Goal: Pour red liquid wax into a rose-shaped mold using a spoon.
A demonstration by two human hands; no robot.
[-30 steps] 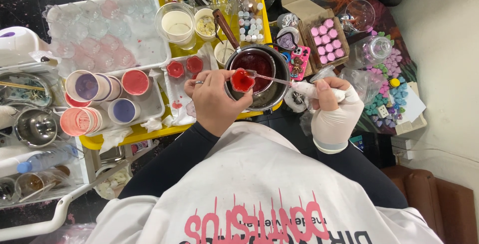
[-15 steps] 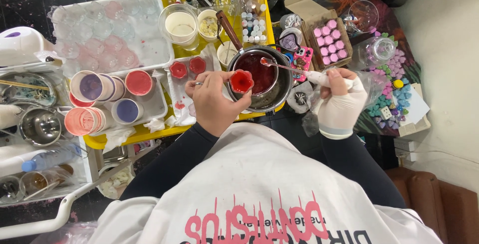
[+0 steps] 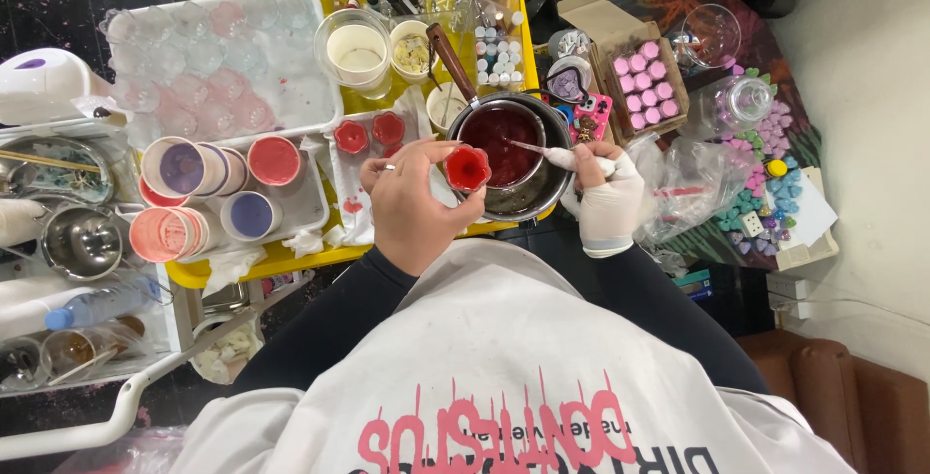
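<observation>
My left hand (image 3: 412,205), bare with a ring, holds a small red flower-shaped mould (image 3: 468,168) just beside a metal pot (image 3: 542,183) of dark red liquid (image 3: 499,135). My right hand (image 3: 603,198), in a white glove, grips a spoon (image 3: 542,152) by its white handle; the spoon's tip reaches over the red liquid. The pot has a brown handle (image 3: 444,51) pointing away from me. Two more red flower moulds (image 3: 368,132) sit on white paper to the left of the pot.
A yellow tray (image 3: 291,259) carries a white tub of clear moulds (image 3: 208,58), cups of pink, purple and red wax (image 3: 208,193) and white cups (image 3: 356,48). A box of pink pieces (image 3: 644,82), a jar (image 3: 741,98) and coloured shapes (image 3: 760,183) lie right. A steel bowl (image 3: 79,242) sits left.
My right hand has pulled in toward the pot and lowered the spoon's tip from beside the mould to over the red liquid. My left hand keeps the mould nearly still.
</observation>
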